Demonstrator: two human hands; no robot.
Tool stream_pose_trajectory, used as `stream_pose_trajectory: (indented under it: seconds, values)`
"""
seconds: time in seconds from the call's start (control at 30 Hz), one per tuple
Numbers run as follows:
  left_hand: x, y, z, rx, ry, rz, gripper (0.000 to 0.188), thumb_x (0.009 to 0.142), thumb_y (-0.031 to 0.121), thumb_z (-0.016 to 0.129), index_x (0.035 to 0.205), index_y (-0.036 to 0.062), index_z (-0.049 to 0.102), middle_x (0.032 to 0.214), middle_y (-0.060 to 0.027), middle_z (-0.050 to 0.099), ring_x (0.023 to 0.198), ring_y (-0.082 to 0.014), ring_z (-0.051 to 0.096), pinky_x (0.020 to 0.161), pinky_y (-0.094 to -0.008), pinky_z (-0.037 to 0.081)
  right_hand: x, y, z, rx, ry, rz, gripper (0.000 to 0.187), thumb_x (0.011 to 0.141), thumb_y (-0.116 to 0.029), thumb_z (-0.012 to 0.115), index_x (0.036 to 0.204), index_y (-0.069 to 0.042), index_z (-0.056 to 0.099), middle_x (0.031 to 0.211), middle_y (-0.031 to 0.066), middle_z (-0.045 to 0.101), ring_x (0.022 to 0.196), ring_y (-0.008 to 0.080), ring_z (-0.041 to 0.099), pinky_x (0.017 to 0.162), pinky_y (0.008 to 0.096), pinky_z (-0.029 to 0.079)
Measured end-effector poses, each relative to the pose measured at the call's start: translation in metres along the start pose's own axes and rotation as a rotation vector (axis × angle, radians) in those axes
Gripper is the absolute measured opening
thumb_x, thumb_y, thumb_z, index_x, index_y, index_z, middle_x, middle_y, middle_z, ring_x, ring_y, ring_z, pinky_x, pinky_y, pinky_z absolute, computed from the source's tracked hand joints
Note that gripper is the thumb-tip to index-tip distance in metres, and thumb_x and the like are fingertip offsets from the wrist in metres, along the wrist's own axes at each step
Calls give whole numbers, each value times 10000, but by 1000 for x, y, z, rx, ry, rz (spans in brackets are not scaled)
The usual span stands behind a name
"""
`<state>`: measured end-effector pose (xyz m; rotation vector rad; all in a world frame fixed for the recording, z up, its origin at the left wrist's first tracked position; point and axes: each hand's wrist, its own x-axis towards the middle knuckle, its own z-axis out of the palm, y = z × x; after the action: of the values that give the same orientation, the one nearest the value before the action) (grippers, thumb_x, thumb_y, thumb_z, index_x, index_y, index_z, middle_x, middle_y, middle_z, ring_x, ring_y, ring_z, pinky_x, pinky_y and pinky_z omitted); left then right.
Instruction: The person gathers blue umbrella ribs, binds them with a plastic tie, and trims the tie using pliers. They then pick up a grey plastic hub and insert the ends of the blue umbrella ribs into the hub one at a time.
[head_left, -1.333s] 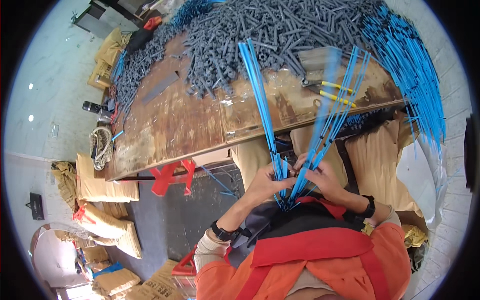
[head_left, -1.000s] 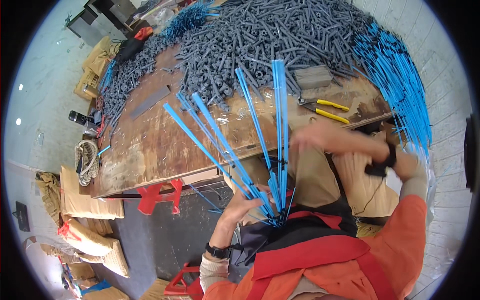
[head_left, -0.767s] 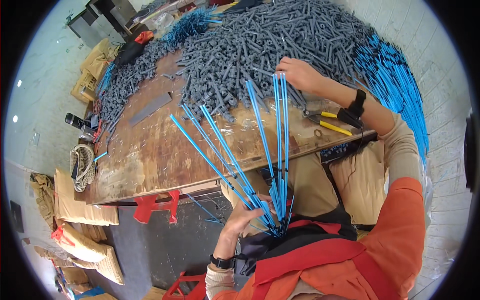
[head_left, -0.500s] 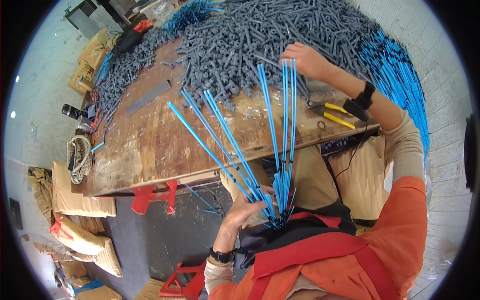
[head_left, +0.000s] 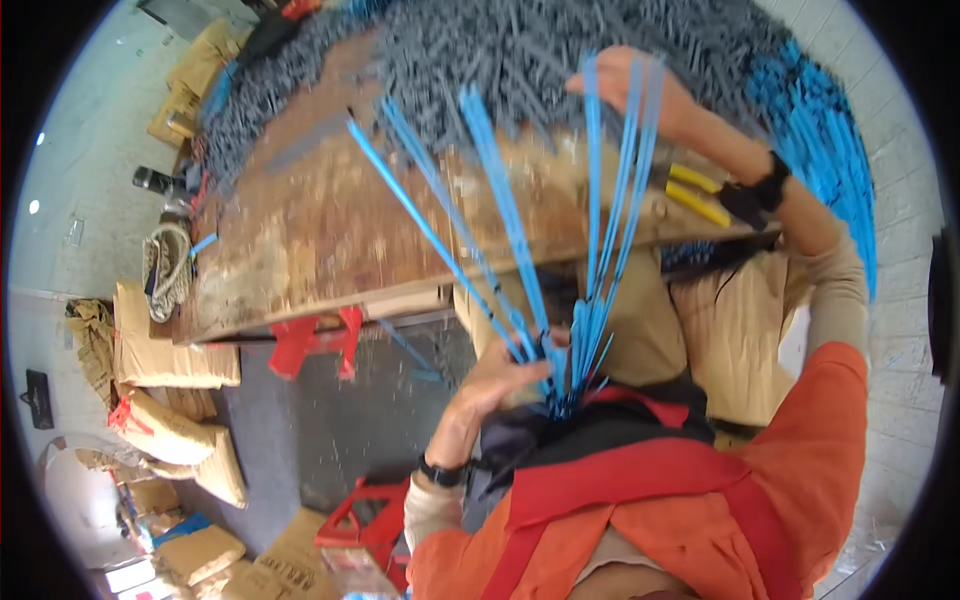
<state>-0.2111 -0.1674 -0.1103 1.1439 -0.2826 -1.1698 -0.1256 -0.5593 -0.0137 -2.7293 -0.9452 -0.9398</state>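
My left hand (head_left: 500, 375) is closed round the lower part of a fan of thin blue rods (head_left: 500, 190) with black fittings, held upright in front of my lap. Their upper ends spread apart over the table. Up by the rightmost rod tips is my right hand (head_left: 650, 95), at the front of a large heap of grey tubular plastic pieces (head_left: 490, 70). Its fingers are blurred, and rods pass in front of them, so whether it grips anything is hidden.
Yellow-handled pliers (head_left: 697, 200) lie on the wooden table (head_left: 300, 235) beneath my right forearm. More blue rods (head_left: 820, 160) are stacked at the far right. A coiled pale strap (head_left: 167, 265) sits at the left corner. Red stools (head_left: 365, 515) and paper sacks (head_left: 175, 345) stand below.
The view has shifted, so the table and heap sit higher in the picture. The rod tips have spread to the right, and my right hand has moved up and right in the picture.
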Motion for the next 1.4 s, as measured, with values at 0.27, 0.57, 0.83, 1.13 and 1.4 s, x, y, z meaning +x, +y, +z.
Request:
stream_pose_trajectory:
  seconds: [0.27,0.57,0.83,1.13,1.4]
  values:
    - [-2,2,33,229,-247,83,243,769,31,735,996,62,656,1033,-6,614,1008,-96,576,906,-274,459,-41,-212,-12,1535,-477,1270,248,891,-224,679,1027,-18,658,914,69,682,753,119,666,648,264,554]
    - [-25,-12,57,411,17,261,202,733,35,763,901,43,651,1034,-28,604,895,-86,575,776,-254,478,-58,-234,-20,1669,-548,1176,230,870,-175,689,1003,3,630,785,82,683,701,132,679,563,242,510]
    - [-23,-15,54,504,4,213,234,729,9,735,948,35,656,1006,-24,623,844,-69,590,779,-245,489,-56,-229,-33,1668,-576,1088,222,912,-187,655,940,31,623,805,86,667,765,163,692,651,255,558]
    - [-25,-6,55,491,20,111,228,725,-14,730,929,32,640,982,-44,619,899,-98,601,802,-274,493,-57,-233,-25,1655,-558,1009,194,892,-138,662,982,31,626,809,92,678,755,159,688,659,259,552]
    - [-25,-12,56,285,5,192,258,707,-31,753,902,40,599,865,-38,614,838,-112,601,754,-274,495,-51,-236,-33,1643,-580,1032,147,852,-98,687,937,21,672,795,70,687,708,101,646,625,227,505]
